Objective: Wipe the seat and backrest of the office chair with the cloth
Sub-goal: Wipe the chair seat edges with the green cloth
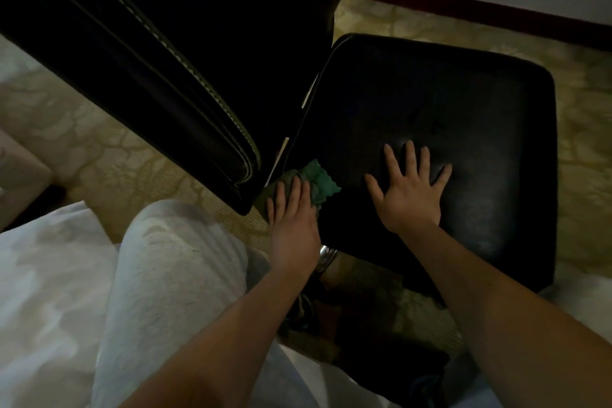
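At the back corner of the seat (463, 103), just beside the backrest (132, 43), the green cloth (321, 180) lies bunched under the left hand (293, 212), whose fingers (294, 190) lie close together and fairly flat, pressing rather than gripping, probably to work into the gap. The right hand (410, 195) rests palm down on the seat, fingers spread wide and holding nothing, seemingly steadying the chair; both forearms reach forward and down.

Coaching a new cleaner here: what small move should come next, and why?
Probably slide the cloth across the seat toward the right hand. The left hand presses it at the seat's corner beside the backrest, while the right hand lies flat on the seat, so most of the surface lies beyond the cloth.
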Demonstrator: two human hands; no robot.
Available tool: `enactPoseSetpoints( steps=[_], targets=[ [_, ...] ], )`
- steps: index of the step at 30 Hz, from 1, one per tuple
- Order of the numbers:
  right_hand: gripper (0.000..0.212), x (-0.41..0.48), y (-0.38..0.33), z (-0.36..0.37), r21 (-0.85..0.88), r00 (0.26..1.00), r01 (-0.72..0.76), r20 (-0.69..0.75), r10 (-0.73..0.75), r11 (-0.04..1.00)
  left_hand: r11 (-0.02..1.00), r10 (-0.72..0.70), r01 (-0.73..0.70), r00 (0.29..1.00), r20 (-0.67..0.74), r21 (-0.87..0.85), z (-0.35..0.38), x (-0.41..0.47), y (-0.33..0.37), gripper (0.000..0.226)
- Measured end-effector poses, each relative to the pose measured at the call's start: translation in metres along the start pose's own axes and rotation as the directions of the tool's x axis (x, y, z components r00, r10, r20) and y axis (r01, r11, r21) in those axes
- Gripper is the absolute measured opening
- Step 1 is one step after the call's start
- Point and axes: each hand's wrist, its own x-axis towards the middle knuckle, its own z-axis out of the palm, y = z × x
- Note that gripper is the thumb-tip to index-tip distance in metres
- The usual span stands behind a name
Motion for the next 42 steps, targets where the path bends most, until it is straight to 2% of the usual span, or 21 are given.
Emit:
enactPoseSetpoints(
  steps=[5,8,12,15,17,19,21,23,27,42],
  targets=[
    [0.073,0.001,0.001,0.001,0.007,1.000,-0.001,-0.007,0.001,1.000,0.996,0.082,-0.081,0.997,0.010,-0.028,-0.005,0.003,-0.006,0.079],
    [0.074,0.001,-0.001,0.002,0.018,1.000,-0.005,-0.010,0.005,1.000,0.990,0.112,-0.111,0.994,0.002,-0.085,-0.009,0.016,-0.014,0.068],
    [0.074,0.001,-0.003,0.001,0.016,1.000,-0.017,-0.003,0.017,1.000,0.971,0.201,-0.192,0.978,0.049,-0.144,-0.017,0.030,-0.028,0.053],
    [0.075,0.000,-0.004,-0.001,0.016,1.000,-0.017,0.007,0.017,1.000,0.962,0.243,-0.223,0.963,0.120,-0.160,-0.028,0.031,-0.032,0.052],
    [0.075,-0.001,-0.004,-0.002,0.015,1.000,-0.016,0.010,0.016,1.000,0.972,0.228,-0.221,0.970,0.087,-0.078,-0.030,0.022,-0.028,0.055],
    [0.075,-0.001,-0.004,-0.002,0.015,1.000,-0.018,0.007,0.018,1.000,0.990,0.138,-0.138,0.990,0.005,-0.029,-0.030,0.009,-0.015,0.060],
    [0.074,-0.001,-0.003,-0.002,0.018,1.000,-0.017,0.003,0.017,1.000,0.999,-0.006,0.010,0.997,0.074,-0.049,-0.026,0.001,-0.001,0.067],
    [0.074,-0.001,-0.003,-0.001,0.025,1.000,-0.016,0.001,0.016,1.000,0.997,-0.075,0.077,0.982,0.171,-0.007,-0.021,0.003,0.008,0.075],
    [0.074,0.000,-0.002,-0.001,0.048,1.000,-0.013,-0.001,0.013,0.999,0.997,-0.078,0.081,0.971,0.225,-0.005,-0.022,0.015,0.009,0.086],
    [0.079,0.002,-0.006,-0.002,0.037,1.000,-0.016,0.021,0.015,0.999,1.000,0.005,0.003,0.953,0.303,-0.025,-0.034,0.049,-0.008,0.087]
  ],
)
